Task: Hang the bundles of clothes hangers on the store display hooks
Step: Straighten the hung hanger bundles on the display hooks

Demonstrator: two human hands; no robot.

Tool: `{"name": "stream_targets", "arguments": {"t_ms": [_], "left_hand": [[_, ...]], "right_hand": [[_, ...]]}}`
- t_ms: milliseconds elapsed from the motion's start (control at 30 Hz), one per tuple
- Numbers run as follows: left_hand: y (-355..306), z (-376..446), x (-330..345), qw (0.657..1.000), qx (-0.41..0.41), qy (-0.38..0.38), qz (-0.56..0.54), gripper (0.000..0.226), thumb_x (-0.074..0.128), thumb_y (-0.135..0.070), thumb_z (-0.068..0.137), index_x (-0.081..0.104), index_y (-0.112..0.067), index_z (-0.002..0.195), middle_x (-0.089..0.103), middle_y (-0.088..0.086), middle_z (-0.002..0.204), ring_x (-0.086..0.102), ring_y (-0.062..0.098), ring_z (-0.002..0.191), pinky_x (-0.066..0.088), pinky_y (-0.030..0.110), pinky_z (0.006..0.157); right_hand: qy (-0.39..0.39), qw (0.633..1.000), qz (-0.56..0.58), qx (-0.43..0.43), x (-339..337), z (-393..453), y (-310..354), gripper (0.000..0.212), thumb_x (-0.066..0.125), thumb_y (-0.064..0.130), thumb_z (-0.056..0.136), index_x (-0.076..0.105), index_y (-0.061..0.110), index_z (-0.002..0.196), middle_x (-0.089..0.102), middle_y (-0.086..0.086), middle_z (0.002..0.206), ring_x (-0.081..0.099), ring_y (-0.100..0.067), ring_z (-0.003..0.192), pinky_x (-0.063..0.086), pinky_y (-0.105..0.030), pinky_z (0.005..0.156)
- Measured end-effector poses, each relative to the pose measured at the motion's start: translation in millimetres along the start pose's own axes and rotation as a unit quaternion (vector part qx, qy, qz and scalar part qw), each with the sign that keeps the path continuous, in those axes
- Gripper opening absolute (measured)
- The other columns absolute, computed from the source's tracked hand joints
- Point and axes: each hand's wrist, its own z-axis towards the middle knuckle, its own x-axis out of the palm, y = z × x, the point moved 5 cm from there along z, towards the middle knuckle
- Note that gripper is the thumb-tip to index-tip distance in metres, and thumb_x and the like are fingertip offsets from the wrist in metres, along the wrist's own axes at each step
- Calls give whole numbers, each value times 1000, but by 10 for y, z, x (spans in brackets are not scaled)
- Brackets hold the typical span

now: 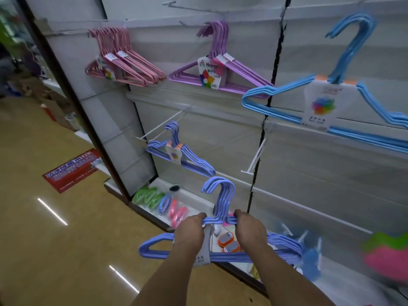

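I hold a bundle of periwinkle-blue hangers [223, 202] low in front of the display wall, hooks pointing up. My left hand [191, 228] grips its left shoulder and my right hand [250, 228] grips its right shoulder, just below the necks. A white display hook [254, 160] sticks out bare, above and right of the bundle. Another white hook [163, 129] at centre left carries a matching blue bundle [181, 155]. Pink hangers [123, 60], purple hangers [220, 62] and a light-blue bundle [331, 96] hang higher up.
The bottom shelf [198, 208] holds green, blue and pink packaged items, orange items and a pink-and-green object [386, 255] at the right. A dark upright [72, 96] ends the display on the left. A red floor sticker [72, 168] lies on the tan floor.
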Motion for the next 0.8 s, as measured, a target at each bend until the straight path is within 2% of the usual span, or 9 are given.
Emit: {"name": "stream_targets", "arguments": {"t_ms": [267, 400, 633, 800], "left_hand": [[291, 664, -262, 999, 26, 24, 30, 35, 41, -19, 98, 50, -26, 131, 64, 9, 116, 60, 27, 106, 40, 29, 75], [578, 1027, -483, 999, 32, 34, 20, 39, 43, -23, 98, 46, -25, 137, 61, 9, 124, 58, 28, 111, 44, 31, 82], [1195, 1654, -951, 994, 82, 48, 52, 40, 41, -27, 100, 43, -28, 139, 60, 7, 127, 57, 26, 115, 43, 30, 86], [1534, 2009, -1190, 991, 113, 61, 30, 38, 44, -34, 98, 47, -30, 135, 60, 5, 128, 55, 27, 116, 43, 30, 86]], "right_hand": [[22, 1000, -17, 8, 37, 623, 386, 34, 40, 9, 92, 47, 14, 126, 60, -10, 120, 59, -30, 109, 45, -33, 83], [15, 999, -33, 13, 37, 964, 749, 33, 41, 6, 92, 47, 11, 123, 60, -11, 120, 58, -30, 109, 45, -34, 82], [0, 998, -41, 53, 77, 1470, 1524, 29, 39, 8, 94, 48, 13, 121, 61, -9, 119, 59, -29, 107, 45, -33, 79], [-8, 995, -32, 92, 199, 1717, 1932, 23, 39, 7, 94, 48, 12, 114, 61, -10, 113, 60, -29, 101, 34, -29, 67]]}}
